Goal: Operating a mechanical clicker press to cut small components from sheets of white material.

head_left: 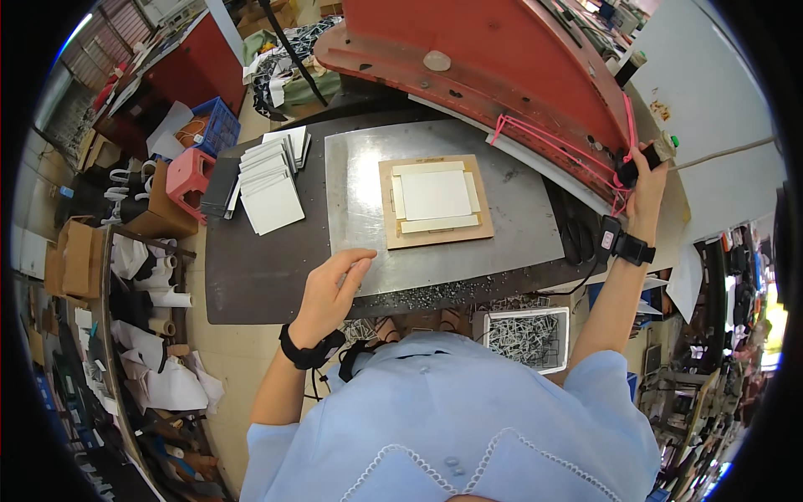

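My left hand rests with fingers apart on the near left edge of a grey metal plate. On the plate lies a tan wooden die board with a white card sheet on it. My right hand is raised at the right and grips a black control handle beside the big red press head. Pink cord runs along the press edge to that handle. Both wrists carry black bands.
A fanned stack of white cards lies left of the plate on the dark bench. A wire basket of offcuts sits below the bench. A pink stool, blue crate and cardboard boxes stand left.
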`<state>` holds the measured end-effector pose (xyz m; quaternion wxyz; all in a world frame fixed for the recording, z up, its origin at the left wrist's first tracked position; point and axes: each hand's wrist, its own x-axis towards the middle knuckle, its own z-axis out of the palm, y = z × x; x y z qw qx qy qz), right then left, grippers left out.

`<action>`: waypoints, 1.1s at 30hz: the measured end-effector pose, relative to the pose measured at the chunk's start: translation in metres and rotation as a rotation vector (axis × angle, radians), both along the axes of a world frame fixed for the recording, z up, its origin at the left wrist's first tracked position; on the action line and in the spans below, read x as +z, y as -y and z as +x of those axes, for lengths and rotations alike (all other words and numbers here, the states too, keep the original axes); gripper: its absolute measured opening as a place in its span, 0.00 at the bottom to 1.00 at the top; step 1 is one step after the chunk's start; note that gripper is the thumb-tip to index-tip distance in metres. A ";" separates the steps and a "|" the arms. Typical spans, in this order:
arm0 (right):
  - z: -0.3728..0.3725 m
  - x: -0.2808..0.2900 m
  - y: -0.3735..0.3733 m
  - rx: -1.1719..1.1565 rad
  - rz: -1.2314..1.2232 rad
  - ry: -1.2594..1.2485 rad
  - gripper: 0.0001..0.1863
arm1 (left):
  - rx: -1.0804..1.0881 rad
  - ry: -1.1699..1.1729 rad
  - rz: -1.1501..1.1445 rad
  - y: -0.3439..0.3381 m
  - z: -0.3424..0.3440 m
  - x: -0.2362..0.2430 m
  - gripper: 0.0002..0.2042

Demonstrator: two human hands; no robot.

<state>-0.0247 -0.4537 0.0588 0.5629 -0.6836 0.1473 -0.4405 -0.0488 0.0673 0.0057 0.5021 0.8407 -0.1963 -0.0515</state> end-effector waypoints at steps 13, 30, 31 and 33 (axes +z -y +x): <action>-0.125 0.015 -0.167 0.398 -0.094 -0.198 0.37 | -0.471 0.024 -0.162 0.030 -0.007 0.051 0.10; -0.053 0.041 -0.099 0.435 0.043 0.210 0.30 | 0.037 0.134 -0.781 0.057 -0.047 0.091 0.41; -0.054 0.039 -0.108 0.430 0.048 0.251 0.29 | 0.061 0.121 -0.806 0.051 -0.046 0.095 0.40; -0.058 0.035 -0.122 0.424 0.056 0.332 0.27 | 0.107 0.098 -0.831 0.039 -0.043 0.101 0.37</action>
